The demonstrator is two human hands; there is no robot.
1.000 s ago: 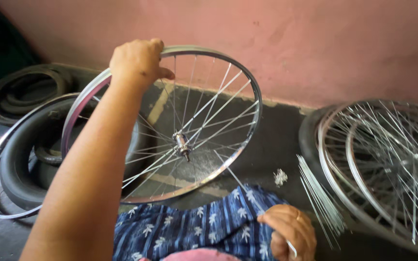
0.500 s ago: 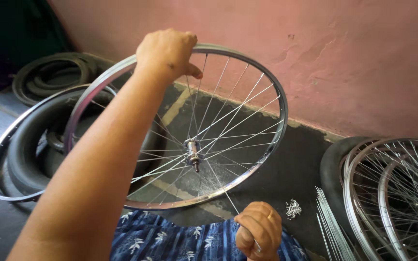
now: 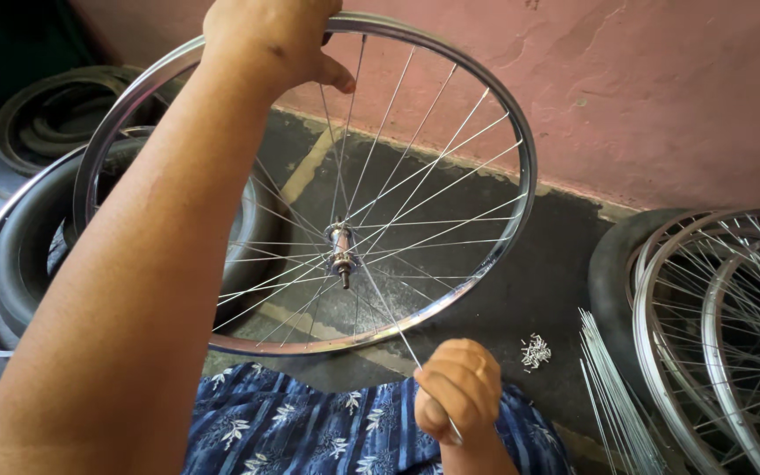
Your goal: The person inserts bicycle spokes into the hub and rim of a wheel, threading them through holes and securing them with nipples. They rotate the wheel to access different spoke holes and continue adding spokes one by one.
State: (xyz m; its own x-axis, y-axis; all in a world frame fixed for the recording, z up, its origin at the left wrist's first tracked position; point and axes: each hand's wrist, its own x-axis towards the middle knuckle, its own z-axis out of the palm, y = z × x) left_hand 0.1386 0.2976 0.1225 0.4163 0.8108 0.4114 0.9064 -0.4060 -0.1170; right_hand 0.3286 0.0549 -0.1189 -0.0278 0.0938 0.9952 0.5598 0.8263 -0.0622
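Silver spoked bicycle wheel rim [image 3: 521, 189], upright over the blue patterned lap cloth [image 3: 310, 431]: left hand [image 3: 274, 40] closed on its top edge; right hand [image 3: 459, 387] pinched shut around a thin loose steel spoke [image 3: 393, 321] leading to the hub [image 3: 341, 255]. Small heap of spoke nipples [image 3: 535, 350] on the floor; further wheels [image 3: 714, 334] cut off at right.

We see an evenly bright scene under soft daylight. The rough pink plastered wall [image 3: 661, 97] is the most strongly lit, while the top-left corner sinks into deep shadow. The shiny silver bicycle wheel rim [image 3: 521, 189] catches mild glare. The near bare forearm [image 3: 134, 299] looks slightly soft, and straight lines bow a little toward the edges.
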